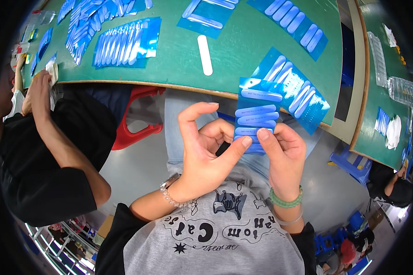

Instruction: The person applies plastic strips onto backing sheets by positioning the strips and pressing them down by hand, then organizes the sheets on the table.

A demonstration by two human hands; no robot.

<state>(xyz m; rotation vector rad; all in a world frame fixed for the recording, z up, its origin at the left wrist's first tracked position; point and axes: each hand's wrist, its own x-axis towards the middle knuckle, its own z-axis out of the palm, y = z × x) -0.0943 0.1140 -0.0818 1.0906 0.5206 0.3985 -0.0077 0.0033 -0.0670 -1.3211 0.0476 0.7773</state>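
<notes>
Blue sheet: a shiny blue plastic sheet with pale blue rounded strips stuck across it is held up in the air, just in front of the bench edge and above the person's lap.
Right hand: the right hand holds the sheet's bottom corner – its fingers are pinched shut on it, thumb on the front.
Left hand: the left hand touches the sheet's lower edge with its thumb tip; the pointer finger curls up and away, so these fingers are apart.
Bench: the green bench lies past the hands. One loose white rounded strip rests on it, with more blue sheets of strips beside and behind it.
Nearby: another person in a black top sits at the left – a hand on the bench edge. A red plastic stool stands between the two people.
</notes>
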